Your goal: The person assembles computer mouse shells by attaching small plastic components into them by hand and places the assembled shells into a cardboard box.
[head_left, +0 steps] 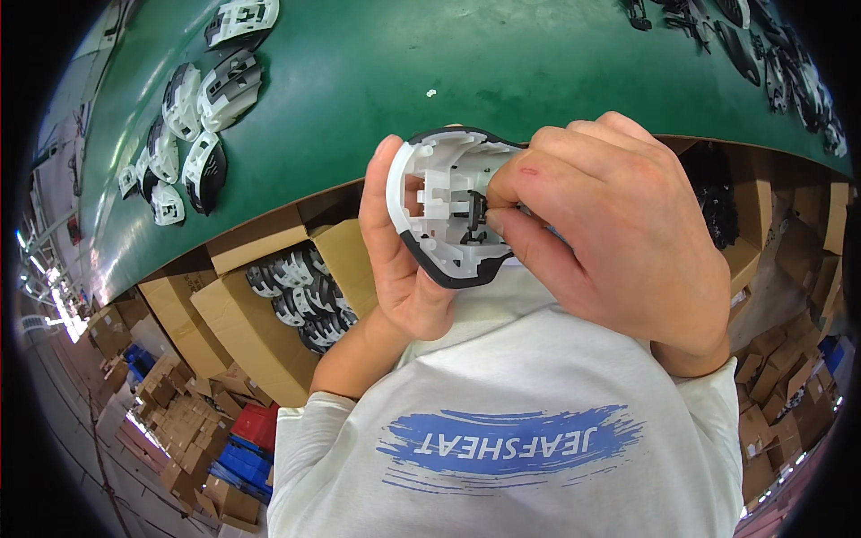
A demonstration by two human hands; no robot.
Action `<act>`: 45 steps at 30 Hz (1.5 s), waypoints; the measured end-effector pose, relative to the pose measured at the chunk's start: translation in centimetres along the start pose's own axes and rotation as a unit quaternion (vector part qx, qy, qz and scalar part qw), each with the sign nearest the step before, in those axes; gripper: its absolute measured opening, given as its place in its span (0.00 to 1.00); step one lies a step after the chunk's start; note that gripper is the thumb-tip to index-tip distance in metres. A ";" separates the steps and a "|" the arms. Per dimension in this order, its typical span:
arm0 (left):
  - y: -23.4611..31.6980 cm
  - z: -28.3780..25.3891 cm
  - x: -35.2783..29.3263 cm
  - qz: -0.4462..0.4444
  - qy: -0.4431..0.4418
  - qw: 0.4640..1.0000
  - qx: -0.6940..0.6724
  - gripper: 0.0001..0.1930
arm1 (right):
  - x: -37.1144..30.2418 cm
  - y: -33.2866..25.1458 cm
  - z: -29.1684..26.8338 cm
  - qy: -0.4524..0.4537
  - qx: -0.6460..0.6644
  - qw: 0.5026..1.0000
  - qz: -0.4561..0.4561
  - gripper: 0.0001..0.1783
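Observation:
In front of my chest my left hand (408,291) is closed around the edge of a white and black plastic shell (433,202), shaped like a computer mouse cover. The hollow inner side, with its ribs and posts, faces up. A small black plastic piece (474,220) sits inside the shell, near its middle. My right hand (628,224) reaches over from the right, thumb and forefinger pinched together at that piece. The right end of the shell is hidden behind this hand.
Similar shells (181,100) lie on the green table (359,108) at the left. Black parts (740,54) are heaped at the far right. Below the table edge stand an open carton (256,336) of shells and another carton (753,215) with black parts. A tiny white bit (431,93) lies mid-table.

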State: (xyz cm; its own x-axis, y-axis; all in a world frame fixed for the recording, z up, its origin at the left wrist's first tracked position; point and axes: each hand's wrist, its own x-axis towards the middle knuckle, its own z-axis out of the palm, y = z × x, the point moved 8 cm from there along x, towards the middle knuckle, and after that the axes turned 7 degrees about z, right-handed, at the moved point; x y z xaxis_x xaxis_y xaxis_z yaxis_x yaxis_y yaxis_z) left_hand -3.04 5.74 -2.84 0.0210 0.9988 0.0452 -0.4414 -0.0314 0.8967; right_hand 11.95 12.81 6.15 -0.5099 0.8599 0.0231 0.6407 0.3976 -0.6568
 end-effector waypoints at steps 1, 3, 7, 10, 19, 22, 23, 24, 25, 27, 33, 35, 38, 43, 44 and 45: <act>0.3 0.6 0.3 0.035 -0.049 0.998 0.028 0.53 | 0.1 0.0 0.1 -0.005 0.004 1.000 -0.009 0.07; 0.3 0.7 0.8 0.075 -0.067 0.994 0.035 0.52 | 0.2 0.2 0.1 -0.011 0.006 1.000 -0.018 0.07; 0.5 0.9 0.7 0.152 -0.123 0.978 0.077 0.51 | 0.2 0.2 0.3 -0.036 -0.012 0.999 -0.031 0.08; 0.7 1.1 1.0 0.200 -0.165 0.957 0.130 0.51 | 0.1 -0.1 0.0 -0.025 -0.006 0.999 -0.029 0.09; 1.2 1.1 1.1 0.204 -0.185 0.949 0.154 0.53 | -0.3 0.8 -0.3 -0.018 0.053 0.997 -0.044 0.10; 0.6 1.0 0.9 0.155 -0.177 0.959 0.158 0.48 | -0.2 0.7 -0.4 -0.034 0.063 0.996 -0.049 0.09; 0.5 1.1 0.9 0.149 -0.176 0.961 0.155 0.49 | -0.3 0.7 -0.4 -0.036 0.061 0.996 -0.045 0.08; 0.4 1.1 0.9 0.143 -0.176 0.962 0.153 0.49 | -0.3 0.5 -0.4 -0.036 0.062 0.996 -0.045 0.08; 0.2 1.5 0.6 0.143 -0.157 0.973 0.086 0.49 | -0.3 0.5 -0.3 -0.034 0.052 0.997 -0.034 0.08; 0.2 1.5 0.8 0.167 -0.164 0.969 0.081 0.49 | -0.2 0.6 -0.2 -0.032 0.042 0.998 -0.022 0.07; 0.4 1.6 0.2 0.196 -0.130 0.971 0.053 0.54 | 0.0 0.9 -0.2 -0.035 0.104 0.993 -0.033 0.07; 0.9 1.6 0.2 0.212 -0.114 0.968 0.075 0.55 | 0.0 1.3 -0.2 -0.033 0.115 0.992 -0.038 0.09; 1.5 1.6 0.6 0.239 -0.092 0.961 0.107 0.57 | -0.2 1.6 -0.9 0.056 0.257 0.965 -0.004 0.12; 2.1 1.6 1.0 0.267 -0.065 0.951 0.144 0.59 | -0.9 2.3 -1.1 0.071 0.238 0.969 -0.001 0.16; 2.1 1.6 1.0 0.267 -0.062 0.950 0.150 0.58 | -1.0 2.4 -0.8 0.066 0.232 0.970 0.007 0.17; 2.0 1.6 1.0 0.267 -0.058 0.949 0.155 0.57 | -1.0 2.6 -0.8 0.066 0.232 0.971 0.007 0.17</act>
State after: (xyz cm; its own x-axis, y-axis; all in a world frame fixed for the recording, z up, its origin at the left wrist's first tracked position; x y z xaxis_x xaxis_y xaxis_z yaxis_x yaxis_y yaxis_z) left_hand -2.42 6.60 -0.31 -0.0256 0.8264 0.5626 -0.1314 -0.5606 0.8176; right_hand 14.55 13.28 5.04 -0.4052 0.9099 0.0886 0.3045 0.2258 -0.9254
